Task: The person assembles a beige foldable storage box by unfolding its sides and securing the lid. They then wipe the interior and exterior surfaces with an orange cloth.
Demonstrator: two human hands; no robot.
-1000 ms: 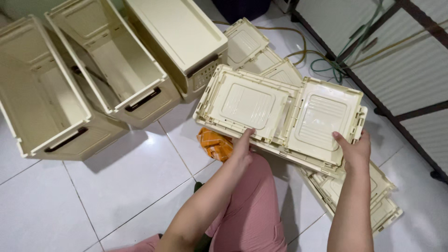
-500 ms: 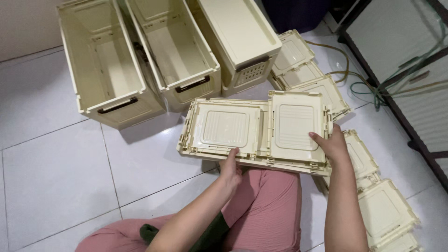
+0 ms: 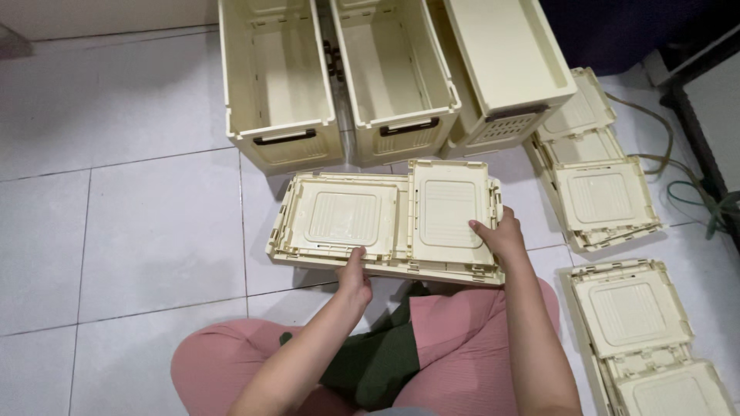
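The folded crate, cream plastic and collapsed flat with two ribbed panels facing up, is held level just above the floor, in front of the person's crossed legs in pink trousers. The left hand grips its near edge around the middle, fingers closed around the rim; the right hand clasps the near right corner, thumb lying on top of the right panel and the other fingers tucked under. A dark green cloth lies in the lap. Just beyond the folded crate stand three open crates of the same cream colour, side by side with their short ends and dark handles toward the person; the rightmost one is tilted. To the right, more flat crates lie stacked on the floor, and another stack sits nearer the right knee. The floor is white glossy tile with grey grout lines. A green cable runs along the right edge beside a dark frame.
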